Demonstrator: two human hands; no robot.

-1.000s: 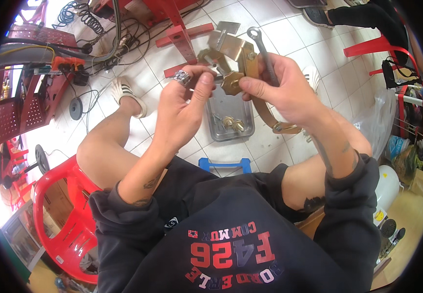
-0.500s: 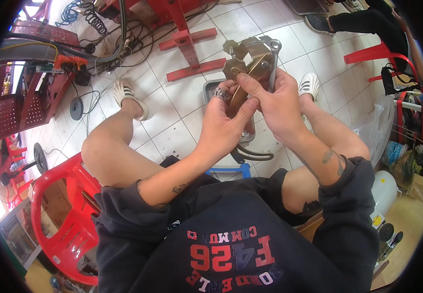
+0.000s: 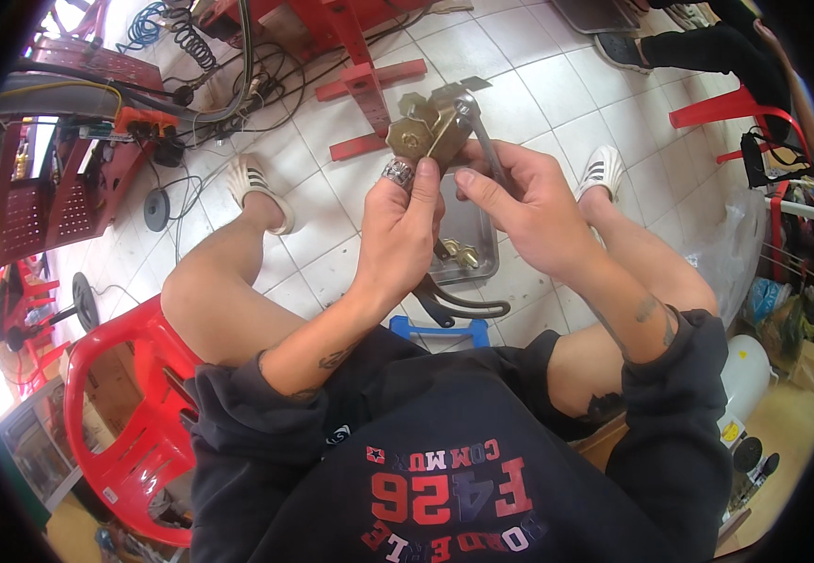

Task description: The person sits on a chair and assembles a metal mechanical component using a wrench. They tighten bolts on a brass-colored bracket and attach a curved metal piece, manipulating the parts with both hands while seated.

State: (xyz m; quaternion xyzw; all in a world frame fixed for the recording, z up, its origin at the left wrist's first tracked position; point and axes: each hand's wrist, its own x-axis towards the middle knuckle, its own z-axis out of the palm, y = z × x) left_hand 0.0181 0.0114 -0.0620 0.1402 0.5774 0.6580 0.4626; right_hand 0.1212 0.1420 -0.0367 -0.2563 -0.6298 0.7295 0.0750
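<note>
My left hand [image 3: 396, 225], with a ring on one finger, grips a brass-coloured metal assembly [image 3: 414, 139] from below, thumb along its side. The piece has eight-sided plates and a folded bracket, and is raised between my knees. My right hand [image 3: 531, 199] holds a steel ring wrench [image 3: 489, 150] by its shaft. The wrench's ring end sits at the upper right corner of the assembly, apparently around a bolt there. Below my hands a grey metal tray [image 3: 497, 239] lies on the floor with brass-coloured fittings [image 3: 463, 255] in it. Fingers hide the assembly's lower part.
Between my legs are a black curved metal part [image 3: 468, 308] and a blue plastic frame [image 3: 440, 328]. A red steel stand [image 3: 365, 103] stands ahead. At left are a red plastic chair [image 3: 97, 375], cables and hoses. Another person's shoe [image 3: 621, 52] shows at upper right.
The assembly has moved left and tilted, carried in my left hand. My right hand has drawn away from its front face onto the wrench shaft, which now leans further left.
</note>
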